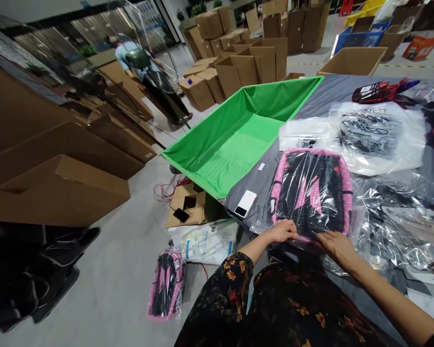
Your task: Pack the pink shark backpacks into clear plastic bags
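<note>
A pink and black backpack [311, 193] in clear plastic wrapping lies on the grey-covered table in front of me. My left hand [285, 231] is closed at its near edge, left of the middle, with fingers curled on the plastic. At the same edge, further right, my right hand [333, 245] also has bent fingers pinching the wrapping. Left of the backpack rests a white phone [245, 204]. White plastic bags with dark print [378, 132] lie just beyond it, and loose clear bags [398, 221] spread out to its right.
A green fabric bin [235, 149] adjoins the table's left side. On the floor are a second wrapped pink backpack [166, 284], a white printed bag [208, 241] and an opened carton [188, 205]. Brown boxes [235, 70] stack behind; a person [130, 55] stands further off.
</note>
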Available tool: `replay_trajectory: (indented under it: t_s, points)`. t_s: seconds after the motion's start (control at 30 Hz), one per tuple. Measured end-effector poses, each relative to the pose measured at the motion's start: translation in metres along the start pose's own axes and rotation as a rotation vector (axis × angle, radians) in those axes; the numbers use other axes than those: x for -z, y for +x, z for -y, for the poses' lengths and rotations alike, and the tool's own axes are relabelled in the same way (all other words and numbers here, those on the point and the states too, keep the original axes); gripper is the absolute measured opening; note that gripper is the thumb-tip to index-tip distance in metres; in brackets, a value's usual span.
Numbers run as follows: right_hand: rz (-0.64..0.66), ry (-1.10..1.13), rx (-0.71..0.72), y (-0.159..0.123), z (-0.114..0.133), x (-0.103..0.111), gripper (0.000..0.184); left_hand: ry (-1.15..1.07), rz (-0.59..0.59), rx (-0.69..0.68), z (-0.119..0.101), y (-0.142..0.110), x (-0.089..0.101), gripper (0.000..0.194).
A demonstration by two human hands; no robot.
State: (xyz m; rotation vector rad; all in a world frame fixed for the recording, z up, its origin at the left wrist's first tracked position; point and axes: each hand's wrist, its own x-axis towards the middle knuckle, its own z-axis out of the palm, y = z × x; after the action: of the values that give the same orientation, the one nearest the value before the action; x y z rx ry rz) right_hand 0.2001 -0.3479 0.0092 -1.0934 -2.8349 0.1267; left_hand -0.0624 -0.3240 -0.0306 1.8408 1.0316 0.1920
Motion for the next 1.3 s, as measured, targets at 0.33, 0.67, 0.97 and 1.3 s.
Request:
replay_trajectory:
  t_s: [0.33, 0.67, 0.97, 1.3]
  points:
    - [0.159, 0.189, -0.371, 0.023, -0.022, 0.001, 0.024, 0.046, 0.036, -0.023, 0.003, 0.001, 0.003, 0.027]
    - [-0.13, 0.206, -0.513, -0.024, -0.022, 0.017, 0.036, 0.083, 0.031, 0.017, 0.0, 0.0, 0.003, 0.028]
    - [0.224, 0.212, -0.371, 0.012, -0.004, -0.004, 0.023, 0.273, -0.054, -0.021, -0.023, -0.018, 0.005, 0.02]
    - [0.333, 0.263, -0.424, 0.02, -0.014, -0.003, 0.034, 0.413, -0.214, 0.085, 0.0, -0.07, 0.05, 0.016]
